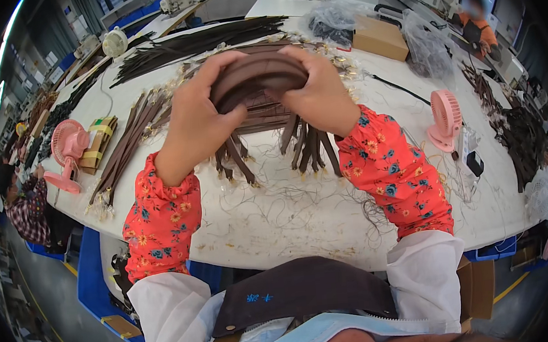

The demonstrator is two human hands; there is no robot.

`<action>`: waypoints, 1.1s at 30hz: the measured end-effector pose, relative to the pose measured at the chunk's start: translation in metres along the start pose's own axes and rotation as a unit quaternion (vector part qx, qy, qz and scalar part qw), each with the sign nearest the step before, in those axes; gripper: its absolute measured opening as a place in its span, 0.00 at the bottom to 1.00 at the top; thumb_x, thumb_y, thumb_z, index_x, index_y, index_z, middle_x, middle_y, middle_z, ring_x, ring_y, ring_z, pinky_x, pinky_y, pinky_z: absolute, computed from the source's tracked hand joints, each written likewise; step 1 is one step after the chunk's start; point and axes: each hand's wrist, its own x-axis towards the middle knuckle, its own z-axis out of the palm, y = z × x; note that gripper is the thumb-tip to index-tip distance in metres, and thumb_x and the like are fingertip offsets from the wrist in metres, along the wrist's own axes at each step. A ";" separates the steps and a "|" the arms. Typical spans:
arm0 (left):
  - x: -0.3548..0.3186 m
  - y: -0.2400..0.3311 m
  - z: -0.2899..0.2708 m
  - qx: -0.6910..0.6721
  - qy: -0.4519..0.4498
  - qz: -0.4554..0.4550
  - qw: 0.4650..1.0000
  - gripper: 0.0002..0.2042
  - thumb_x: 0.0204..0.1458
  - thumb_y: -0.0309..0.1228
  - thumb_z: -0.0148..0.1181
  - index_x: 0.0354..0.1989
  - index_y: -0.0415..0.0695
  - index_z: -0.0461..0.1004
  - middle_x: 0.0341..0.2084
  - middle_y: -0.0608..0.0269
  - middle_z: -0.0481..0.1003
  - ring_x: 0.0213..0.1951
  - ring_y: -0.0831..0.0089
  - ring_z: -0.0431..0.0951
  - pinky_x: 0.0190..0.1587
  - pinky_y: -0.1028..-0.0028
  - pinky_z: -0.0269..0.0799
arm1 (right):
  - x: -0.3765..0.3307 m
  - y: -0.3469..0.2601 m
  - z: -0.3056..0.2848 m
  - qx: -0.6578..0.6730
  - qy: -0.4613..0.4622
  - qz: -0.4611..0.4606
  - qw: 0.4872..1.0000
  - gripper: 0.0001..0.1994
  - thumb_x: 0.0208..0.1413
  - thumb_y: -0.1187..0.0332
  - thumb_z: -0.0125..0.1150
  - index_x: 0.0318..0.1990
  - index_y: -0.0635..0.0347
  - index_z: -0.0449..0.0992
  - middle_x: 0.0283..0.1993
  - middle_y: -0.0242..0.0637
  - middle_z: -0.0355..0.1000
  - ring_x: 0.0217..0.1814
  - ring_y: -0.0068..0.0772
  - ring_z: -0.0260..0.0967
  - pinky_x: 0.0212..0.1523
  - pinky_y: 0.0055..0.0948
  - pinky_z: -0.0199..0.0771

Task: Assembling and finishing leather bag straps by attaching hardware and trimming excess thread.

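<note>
Over the middle of the table, a thick bundle of dark brown straps [259, 78] is bent into an arch between my two hands. My left hand [199, 115] closes round its left side, thumb beneath and fingers over the top. On the right side, my right hand [319, 89] grips it in the same way. Below my hands, strap ends with small yellowish tips [314, 151] fan out over the tabletop. I cannot tell whether these belong to the held bundle. More brown straps lie flat behind it, partly hidden by my hands.
Long brown straps [131, 141] lie at the left, near a pink fan [68, 146]. Another pink fan [444, 120] stands right. Black strips [198, 44], a cardboard box [380, 38] and clear plastic bags [429, 46] sit farther back. Loose threads litter the white table [253, 234]. Other people sit left and far right.
</note>
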 end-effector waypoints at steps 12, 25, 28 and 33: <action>-0.003 -0.003 -0.012 0.140 -0.030 0.035 0.989 0.20 0.37 0.20 0.61 0.44 0.44 0.71 0.33 0.52 0.76 0.37 0.53 0.76 0.39 0.66 0.71 | 0.002 -0.011 -0.008 -0.012 -0.142 0.016 0.990 0.31 0.44 0.70 0.70 0.57 0.60 0.64 0.47 0.40 0.73 0.47 0.28 0.71 0.50 0.28 0.70; -0.042 -0.013 -0.015 0.074 0.371 0.282 0.882 0.21 0.44 0.21 0.62 0.49 0.39 0.66 0.54 0.45 0.64 0.55 0.56 0.65 0.59 0.63 0.58 | 0.063 -0.059 -0.082 -0.018 0.028 0.013 0.999 0.14 0.53 0.63 0.62 0.43 0.62 0.75 0.35 0.35 0.75 0.39 0.31 0.75 0.36 0.34 0.75; -0.081 -0.047 0.009 0.066 0.221 0.094 0.968 0.16 0.45 0.19 0.59 0.45 0.39 0.69 0.49 0.51 0.69 0.52 0.59 0.68 0.56 0.65 0.61 | 0.051 -0.068 -0.109 0.084 0.070 0.022 0.994 0.17 0.55 0.58 0.61 0.45 0.62 0.74 0.39 0.34 0.74 0.40 0.33 0.75 0.33 0.37 0.78; -0.137 -0.109 0.041 0.008 0.057 -0.113 0.992 0.12 0.47 0.20 0.57 0.42 0.41 0.73 0.43 0.58 0.74 0.47 0.64 0.72 0.49 0.70 0.66 | 0.056 -0.068 -0.115 -0.213 -0.012 0.204 0.956 0.17 0.61 0.59 0.54 0.51 0.60 0.71 0.46 0.38 0.75 0.51 0.33 0.73 0.46 0.39 0.78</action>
